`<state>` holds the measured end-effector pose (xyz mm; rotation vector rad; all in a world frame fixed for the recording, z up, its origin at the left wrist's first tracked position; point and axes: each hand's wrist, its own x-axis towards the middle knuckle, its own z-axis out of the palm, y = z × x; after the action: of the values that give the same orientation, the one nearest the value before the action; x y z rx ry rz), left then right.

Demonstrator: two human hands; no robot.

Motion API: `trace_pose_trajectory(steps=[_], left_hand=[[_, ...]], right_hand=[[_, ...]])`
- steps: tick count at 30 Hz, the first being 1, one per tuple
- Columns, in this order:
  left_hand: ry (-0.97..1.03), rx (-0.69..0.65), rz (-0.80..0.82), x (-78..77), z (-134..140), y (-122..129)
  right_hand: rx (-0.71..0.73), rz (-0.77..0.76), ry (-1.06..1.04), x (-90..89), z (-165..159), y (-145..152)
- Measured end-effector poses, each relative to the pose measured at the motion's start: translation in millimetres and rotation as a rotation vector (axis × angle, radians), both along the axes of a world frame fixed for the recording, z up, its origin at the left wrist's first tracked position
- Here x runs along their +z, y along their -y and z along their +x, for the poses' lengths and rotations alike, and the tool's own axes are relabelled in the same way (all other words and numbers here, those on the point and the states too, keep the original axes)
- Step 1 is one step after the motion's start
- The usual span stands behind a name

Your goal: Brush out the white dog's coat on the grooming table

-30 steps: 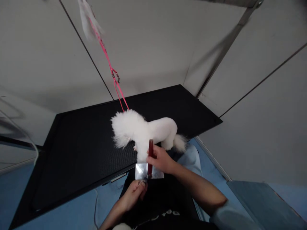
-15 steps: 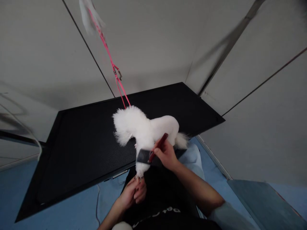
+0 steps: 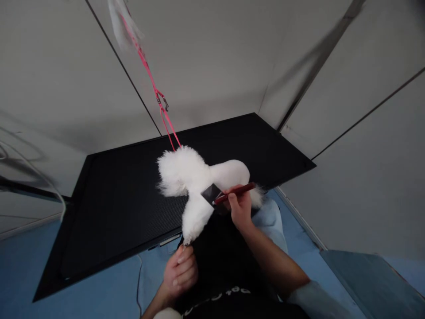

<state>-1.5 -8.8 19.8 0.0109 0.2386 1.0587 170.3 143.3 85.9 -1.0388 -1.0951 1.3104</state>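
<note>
Since half a second ago, as the head view shows, the one brush [image 3: 224,198], a flat squarish plate on a smooth red handle, has moved from mid-leg up to the shoulder of the single white dog [image 3: 199,177], the right hand [image 3: 241,209] wrapped round its handle, while the left hand [image 3: 181,269] pinches the end of one fluffy outstretched leg [image 3: 196,217]. White letters on the black clothing [image 3: 229,261] are too unclear to read; one pink cord [image 3: 150,75] with a metal clip [image 3: 165,104] rises from the woolly-headed, smooth-backed dog at the near edge of one textured black table [image 3: 116,199].
</note>
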Motion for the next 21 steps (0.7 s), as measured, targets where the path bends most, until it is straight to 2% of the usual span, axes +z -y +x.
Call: trace_pose_trajectory(steps=[3,4,8,9,12,13,16,17,18,21], left_hand=[[-0.058,0.045,-0.053,-1.4,-2.0,2.3],[-0.079,0.056,-0.078,-1.1,-2.1,2.2],[-0.113,0.077,-0.132,2.1,-2.1,-0.3],[-0.090,0.078,-0.127,3.0,-2.2,-1.0],[0.021,0.053,-0.110,5.8,-3.1,-2.6],[0.052,0.039,-0.105,6.8,-3.5,-2.9],[0.089,0.014,-0.080,8.2,-4.3,-3.4],[0.090,0.009,-0.075,8.0,-4.5,-3.3],[0.087,0.006,-0.072,7.4,-4.8,-3.2],[0.066,0.004,-0.060,5.0,-6.8,-2.3]], right_hand=[[0.243,-0.040,-0.003,-3.6,-2.9,2.8],[0.274,-0.057,0.000,-5.3,-4.0,3.4],[0.038,-0.017,-0.027,-10.6,-6.3,4.5],[0.057,-0.013,-0.024,-11.2,-6.4,4.5],[0.253,-0.054,0.013,-11.5,-5.8,1.5],[0.250,-0.061,0.018,-11.1,-5.2,-0.7],[0.006,-0.030,0.009,-9.4,-2.4,-6.0],[-0.025,-0.020,0.006,-9.5,-1.8,-6.3],[0.012,-0.018,0.008,-10.3,-1.6,-5.9],[0.254,-0.054,0.020,-15.5,-3.0,-5.6]])
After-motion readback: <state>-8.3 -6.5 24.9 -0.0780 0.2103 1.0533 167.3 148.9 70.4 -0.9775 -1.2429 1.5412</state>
